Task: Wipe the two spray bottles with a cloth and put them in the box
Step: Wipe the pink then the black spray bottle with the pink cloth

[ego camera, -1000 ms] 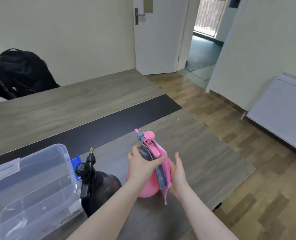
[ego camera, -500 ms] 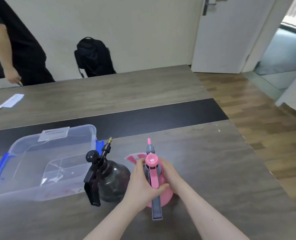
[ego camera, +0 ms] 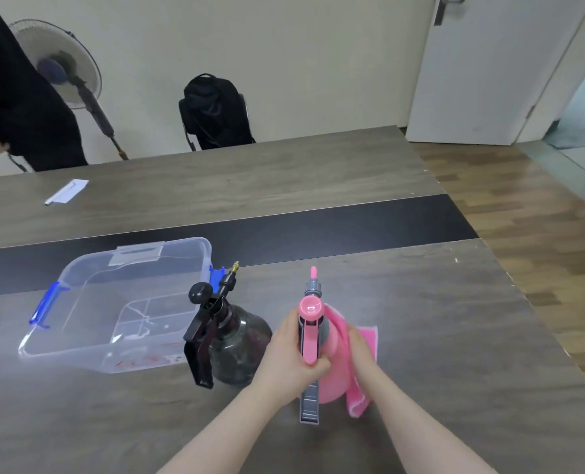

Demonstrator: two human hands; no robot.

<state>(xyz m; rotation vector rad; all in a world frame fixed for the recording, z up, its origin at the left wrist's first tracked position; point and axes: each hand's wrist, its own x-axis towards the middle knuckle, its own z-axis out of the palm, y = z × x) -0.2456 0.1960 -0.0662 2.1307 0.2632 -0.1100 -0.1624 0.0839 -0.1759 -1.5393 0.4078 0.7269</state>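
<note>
Pink spray bottle point(ego camera: 330, 367) stands on the table point(ego camera: 438, 336) right of the clear storage box point(ego camera: 79, 295), left hand point(ego camera: 293, 357) clenched on its neck, right hand point(ego camera: 361, 347) pressing the pink cloth point(ego camera: 370, 336) flat; better to wipe round firmly while bracing.

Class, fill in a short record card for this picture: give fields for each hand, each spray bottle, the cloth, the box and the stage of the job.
left hand: grips the pink plastic spray bottle at its handle
right hand: presses the pink cloth against that bottle's side
pink bottle: upright on the grey wooden table
dark translucent spray bottle: upright, untouched, between box and pink bottle
clear plastic box with blue latches: open, no bottle inside
stage: wiping the pink bottle; neither bottle boxed yet
</note>
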